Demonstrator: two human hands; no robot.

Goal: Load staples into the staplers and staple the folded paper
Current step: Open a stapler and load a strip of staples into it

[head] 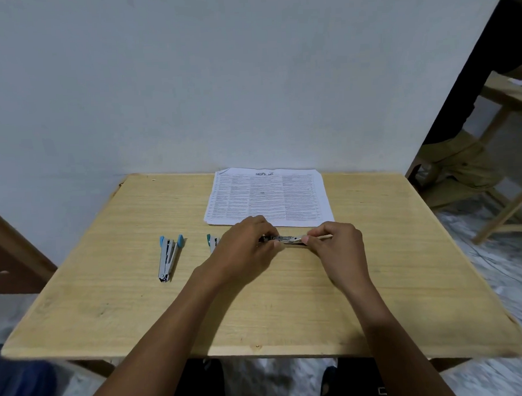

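Staplers, counted: three.

- Held stapler (285,240): low over the middle of the wooden table (109,318), lengthwise left to right. Touching the wood or just clear of it, cannot tell.
- Open stapler (168,257): on the left part of the table, well apart from the hands. Splayed in a narrow V, with blue-capped ends toward the far side and the hinge toward the near side.
- Half-hidden stapler (213,242): just left of the left hand (246,243), between it and the open stapler. Only a blue-green cap and a sliver of metal visible behind the knuckles.

Hands, counted: two, both on the held stapler.

- Left hand: fingers curled round the left end.
- Right hand (336,242): pinching the right end between thumb and fingertips.

Printed paper (268,197), counted: one, flat at the far middle of the table.

- Far edge close to the table's far edge, at the foot of the plain wall (189,81).
- Near edge just beyond the knuckles of both hands.
- Far-left corner looks turned over.

Bare wood:

- A wide band across the whole near half, crossed only by the forearms.
- A strip left of the open stapler.
- A broad stretch right of the right hand, out to the right edge.

Off the right edge: a second wooden table (506,97) and someone's khaki trouser leg (461,165).
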